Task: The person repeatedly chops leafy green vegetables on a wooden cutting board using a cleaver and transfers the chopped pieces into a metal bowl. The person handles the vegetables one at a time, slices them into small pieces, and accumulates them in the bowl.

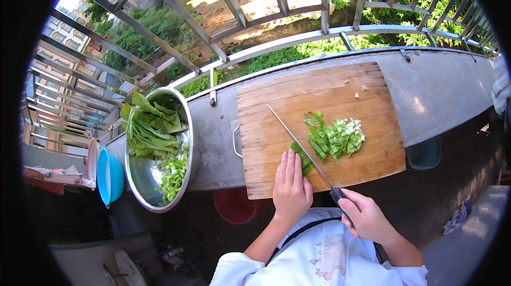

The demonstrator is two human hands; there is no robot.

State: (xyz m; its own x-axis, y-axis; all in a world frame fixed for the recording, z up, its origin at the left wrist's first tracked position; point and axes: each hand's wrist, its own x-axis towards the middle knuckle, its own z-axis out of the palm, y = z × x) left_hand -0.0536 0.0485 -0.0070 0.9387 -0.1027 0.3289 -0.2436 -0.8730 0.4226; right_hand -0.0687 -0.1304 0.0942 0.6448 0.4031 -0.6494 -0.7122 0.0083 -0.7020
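A bunch of green leaves (302, 159) lies near the front of the wooden cutting board (266, 126). My left hand (290, 186) is closed over it, fingers together, pressing it onto the board. My right hand (367, 217) grips the black handle of a kitchen knife (299, 143). The blade stands nearly edge-on beside the leaves, just right of my left fingers, its tip pointing to the far left. Right of the blade sits a pile of chopped greens (340, 138), with pale stem pieces at its right side. Whether the blade touches the leaves I cannot tell.
A steel bowl (139, 180) left of the board holds whole leaves (151, 126) and chopped pieces (174, 175). Beyond the grey ledge (426, 99) runs a metal railing (287, 46). Blue basin (110, 177) at far left; red basin (237, 209) below the board; dark bucket (424, 154) at right.
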